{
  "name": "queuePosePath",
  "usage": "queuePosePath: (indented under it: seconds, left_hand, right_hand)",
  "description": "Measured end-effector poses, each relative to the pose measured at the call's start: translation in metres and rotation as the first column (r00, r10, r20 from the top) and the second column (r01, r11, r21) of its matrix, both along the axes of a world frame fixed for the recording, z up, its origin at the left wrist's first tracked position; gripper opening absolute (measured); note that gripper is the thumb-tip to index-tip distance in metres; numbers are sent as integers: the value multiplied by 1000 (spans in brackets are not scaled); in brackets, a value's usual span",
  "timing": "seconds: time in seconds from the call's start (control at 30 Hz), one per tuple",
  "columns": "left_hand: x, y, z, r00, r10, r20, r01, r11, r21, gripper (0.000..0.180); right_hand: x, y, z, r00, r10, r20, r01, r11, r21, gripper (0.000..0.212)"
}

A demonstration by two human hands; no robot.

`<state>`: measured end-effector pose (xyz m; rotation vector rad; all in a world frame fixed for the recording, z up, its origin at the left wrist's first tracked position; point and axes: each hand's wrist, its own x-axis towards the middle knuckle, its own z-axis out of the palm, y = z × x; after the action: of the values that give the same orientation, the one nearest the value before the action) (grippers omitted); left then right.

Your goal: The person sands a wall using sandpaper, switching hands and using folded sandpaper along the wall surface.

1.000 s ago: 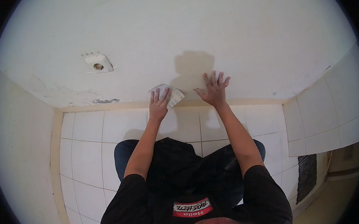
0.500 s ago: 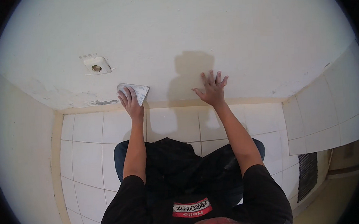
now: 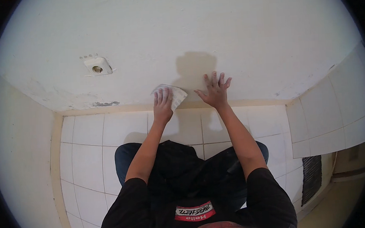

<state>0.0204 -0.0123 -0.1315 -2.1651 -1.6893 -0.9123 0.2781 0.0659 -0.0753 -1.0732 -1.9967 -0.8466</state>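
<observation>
Sandpaper [image 3: 179, 96], 1 sheet, under left hand [image 3: 163, 107] against 1 wall [image 3: 265, 38]

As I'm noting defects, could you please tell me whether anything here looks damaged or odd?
Yes: low on the wall, left of the sheet, a dark patch breaks the pale surface and looks like flaked paint. Above it, the socket seems askew, though the lens may exaggerate that.
</observation>
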Motion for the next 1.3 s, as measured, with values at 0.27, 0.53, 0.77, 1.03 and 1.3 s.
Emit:
queuePosePath:
  seconds: [0.27,0.53,0.77,1.03,1.3]
  left_hand:
    - [-36,3,1,995,-7,-97,13,998,64,57]
    - [-91,-13,32,897,241,371,-327,926,188,76]
    - [-93,-7,29,755,256,604,-438,882,174,86]
    - [-50,-2,23,903,209,376,-276,952,135,83]
    - [-1,-1,2,995,42,-92,-40,999,25,62]
  right_hand:
    - [-1,-1,1,1000,-7,5,7,1000,3,86]
    - [5,0,-1,1000,-11,11,11,1000,-9,82]
    - [-2,-2,6,999,35,20,-35,999,15,89]
    - [0,-2,3,999,-22,23,22,1000,0,85]
    - [1,-1,1,1000,-17,15,17,1000,-3,85]
